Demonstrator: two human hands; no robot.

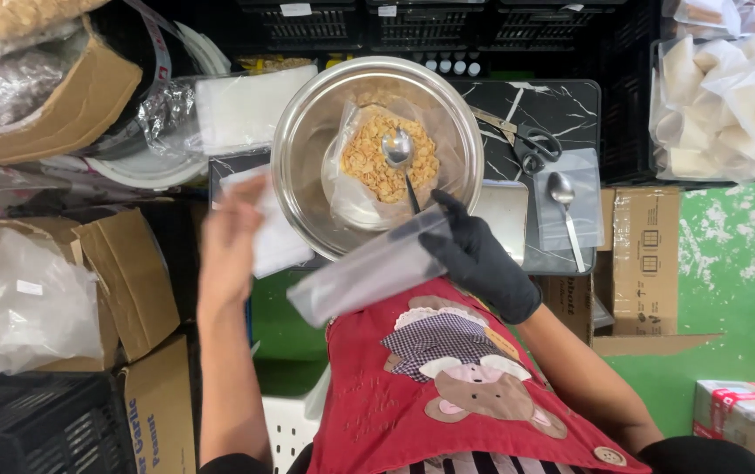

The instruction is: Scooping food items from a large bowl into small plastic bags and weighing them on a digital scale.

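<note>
The right hand (483, 259), in a black glove, is gripping a clear plastic bag (368, 274) at the desk's (561, 110) front edge; the left hand (230, 237), blurred, fingers loosely open, is touching a white packet (276, 241).

Clear plastic pouch (368, 276), empty, tilted, held at upper end before steel bowl (307, 140).

I am seeing a black glove covering my right hand (480, 259), my left hand (230, 241) going bare, and a red apron (412, 386) showing a stitched bear patch (483, 391).
</note>
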